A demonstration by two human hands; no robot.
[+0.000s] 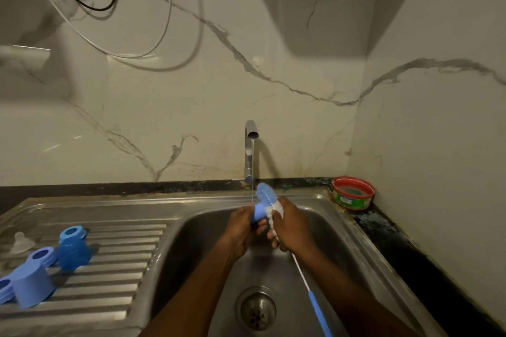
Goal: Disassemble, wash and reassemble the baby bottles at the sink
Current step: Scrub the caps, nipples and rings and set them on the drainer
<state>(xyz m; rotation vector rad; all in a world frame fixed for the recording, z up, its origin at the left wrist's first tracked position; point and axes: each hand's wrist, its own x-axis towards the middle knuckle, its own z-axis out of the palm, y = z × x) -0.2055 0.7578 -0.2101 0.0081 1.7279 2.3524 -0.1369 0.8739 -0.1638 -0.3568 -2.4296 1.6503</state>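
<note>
Left hand (241, 224) gripping blue part (259, 213), right hand (287, 223) gripping brush (273, 216), over sink (197, 249)

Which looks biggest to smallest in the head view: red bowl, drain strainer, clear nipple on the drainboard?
As they appear, not true size:
1. Red bowl and drain strainer look about alike, and the strainer is nearer the camera, so no ranking between them.
2. Clear nipple, plainly smallest.
</note>
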